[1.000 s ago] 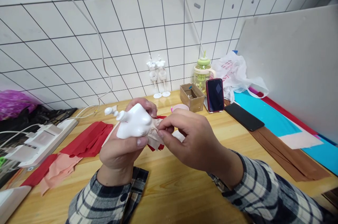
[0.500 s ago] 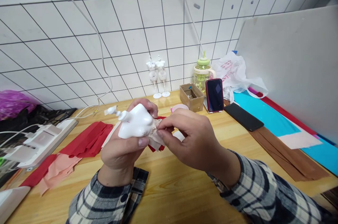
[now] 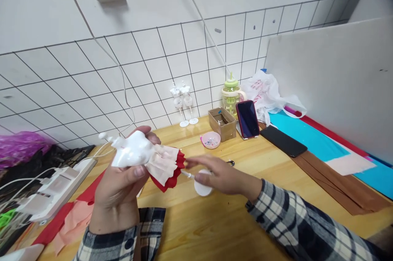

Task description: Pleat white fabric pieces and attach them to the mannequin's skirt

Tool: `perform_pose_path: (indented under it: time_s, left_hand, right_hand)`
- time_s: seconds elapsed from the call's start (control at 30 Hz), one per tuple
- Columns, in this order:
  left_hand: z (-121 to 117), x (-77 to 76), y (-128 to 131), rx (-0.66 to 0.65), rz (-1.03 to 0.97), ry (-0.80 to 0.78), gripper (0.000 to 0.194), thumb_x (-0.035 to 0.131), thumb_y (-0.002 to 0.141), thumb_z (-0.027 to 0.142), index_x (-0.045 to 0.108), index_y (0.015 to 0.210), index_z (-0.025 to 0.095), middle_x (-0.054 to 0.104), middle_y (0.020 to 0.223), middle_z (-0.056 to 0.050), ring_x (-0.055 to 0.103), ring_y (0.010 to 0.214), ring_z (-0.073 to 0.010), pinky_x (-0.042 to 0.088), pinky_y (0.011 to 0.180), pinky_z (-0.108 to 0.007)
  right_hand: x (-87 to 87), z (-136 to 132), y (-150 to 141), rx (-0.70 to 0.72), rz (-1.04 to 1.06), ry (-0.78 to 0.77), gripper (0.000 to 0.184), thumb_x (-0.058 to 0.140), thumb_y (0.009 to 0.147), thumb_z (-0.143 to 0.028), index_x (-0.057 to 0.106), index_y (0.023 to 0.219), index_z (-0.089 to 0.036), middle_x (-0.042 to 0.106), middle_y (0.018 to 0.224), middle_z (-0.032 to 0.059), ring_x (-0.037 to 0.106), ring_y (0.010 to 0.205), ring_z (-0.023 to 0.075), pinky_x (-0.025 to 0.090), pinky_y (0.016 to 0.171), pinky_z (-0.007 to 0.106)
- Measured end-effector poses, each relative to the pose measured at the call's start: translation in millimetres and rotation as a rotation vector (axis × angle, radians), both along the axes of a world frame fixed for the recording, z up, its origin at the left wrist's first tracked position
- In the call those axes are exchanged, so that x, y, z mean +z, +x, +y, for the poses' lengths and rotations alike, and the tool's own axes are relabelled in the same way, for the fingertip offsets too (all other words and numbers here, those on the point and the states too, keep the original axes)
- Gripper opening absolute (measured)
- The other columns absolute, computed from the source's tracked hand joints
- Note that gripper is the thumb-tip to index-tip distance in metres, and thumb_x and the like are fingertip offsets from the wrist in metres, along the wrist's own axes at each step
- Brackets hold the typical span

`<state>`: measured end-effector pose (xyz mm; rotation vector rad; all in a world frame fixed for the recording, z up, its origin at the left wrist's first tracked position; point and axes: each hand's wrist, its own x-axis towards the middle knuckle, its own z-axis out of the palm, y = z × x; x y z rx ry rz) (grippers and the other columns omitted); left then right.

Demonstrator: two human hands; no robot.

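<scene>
My left hand [image 3: 116, 187] is closed around a small white dress-form figure [image 3: 132, 152], held tilted above the wooden table [image 3: 215, 220]. A skirt of pale pink and red crepe paper [image 3: 166, 166] fans out from the figure's waist. The figure's thin rod leads to its round white base [image 3: 202, 189]. My right hand [image 3: 224, 175] lies just above that base, fingers stretched out toward the skirt and the thumb over the disc. It grips nothing that I can see.
Two more white dress forms [image 3: 184, 101] stand by the tiled wall, next to a cardboard box [image 3: 222, 118], pink dish [image 3: 211, 140], green bottle [image 3: 231, 95] and red phone [image 3: 247, 118]. A black phone [image 3: 283, 141] and coloured paper sheets [image 3: 307, 130] lie right; red strips [image 3: 86, 195] and a power strip [image 3: 52, 191] left.
My right hand let go of the paper at the figure's waist and stretched out flat. My left hand carried the figure up and to the left. The view tilted upward.
</scene>
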<state>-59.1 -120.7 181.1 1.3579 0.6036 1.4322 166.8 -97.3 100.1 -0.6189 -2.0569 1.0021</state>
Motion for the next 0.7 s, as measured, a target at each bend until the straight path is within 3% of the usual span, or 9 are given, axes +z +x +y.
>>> perform_pose_path:
  time_s: [0.07,0.13,0.2,0.3,0.37,0.5,0.7]
  left_hand:
    - [0.6,-0.8,1.6,-0.042,0.031,-0.02,0.064,0.086,0.058,0.027,0.063,0.118,0.024,0.06,0.098,-0.005,0.063,0.079,-0.0194,0.058,0.067,-0.031]
    - [3.3,-3.0,3.4,-0.056,0.086,-0.072,0.071,0.087,0.059,0.029,0.061,0.125,0.024,0.063,0.102,-0.007,0.065,0.085,-0.0229,0.058,0.069,-0.032]
    - [7.5,-6.6,4.0,-0.012,0.143,-0.124,0.082,0.087,0.06,0.033,0.054,0.135,0.025,0.065,0.113,-0.01,0.065,0.101,-0.0285,0.058,0.08,-0.036]
    - [12.8,-13.1,4.1,0.151,0.221,-0.118,0.083,0.082,0.069,0.043,0.047,0.142,0.027,0.06,0.133,-0.011,0.051,0.129,-0.0308,0.049,0.101,-0.039]
    - [13.0,-15.7,6.7,0.219,0.333,-0.109,0.078,0.078,0.073,0.047,0.048,0.142,0.025,0.057,0.138,-0.012,0.046,0.134,-0.0312,0.046,0.106,-0.04]
    - [7.5,-13.0,18.8,0.261,0.497,-0.098,0.075,0.08,0.071,0.043,0.053,0.138,0.021,0.062,0.132,-0.013,0.056,0.125,-0.033,0.052,0.099,-0.044]
    - [7.6,-11.4,22.3,0.361,0.532,-0.11,0.074,0.084,0.067,0.04,0.056,0.133,0.019,0.071,0.117,-0.012,0.066,0.11,-0.0284,0.058,0.085,-0.037]
  right_hand:
    - [-13.6,-12.7,-3.7,0.195,0.005,-0.12,0.042,0.053,0.094,-0.042,0.059,0.127,-0.017,0.069,0.119,0.0109,0.064,0.109,0.0199,0.05,0.091,0.035]
    - [-26.4,-24.7,-10.2,0.254,0.042,-0.258,0.032,0.048,0.096,-0.037,0.064,0.115,-0.016,0.074,0.104,0.0086,0.068,0.092,0.0163,0.053,0.08,0.029]
    - [-38.5,-30.9,-16.5,0.133,0.12,-0.365,0.028,0.047,0.096,-0.031,0.065,0.11,-0.014,0.075,0.091,0.0073,0.068,0.074,0.014,0.053,0.069,0.025]
    - [-52.5,-29.1,-19.8,-0.152,0.148,-0.293,0.022,0.053,0.092,-0.025,0.067,0.106,-0.016,0.075,0.096,0.0067,0.069,0.081,0.0155,0.051,0.073,0.026]
    - [-57.1,-25.1,-18.2,-0.256,0.085,-0.202,0.02,0.053,0.092,-0.024,0.068,0.103,-0.019,0.075,0.099,0.0053,0.069,0.088,0.0171,0.05,0.077,0.027]
    - [-60.5,-22.6,-16.0,-0.259,0.055,-0.174,0.02,0.052,0.093,-0.024,0.069,0.103,-0.02,0.076,0.098,0.0037,0.07,0.089,0.0168,0.049,0.077,0.026]
    - [-66.9,-26.6,-19.2,-0.2,0.095,-0.238,0.02,0.054,0.091,-0.024,0.069,0.104,-0.018,0.076,0.098,0.0046,0.071,0.083,0.016,0.051,0.075,0.026]
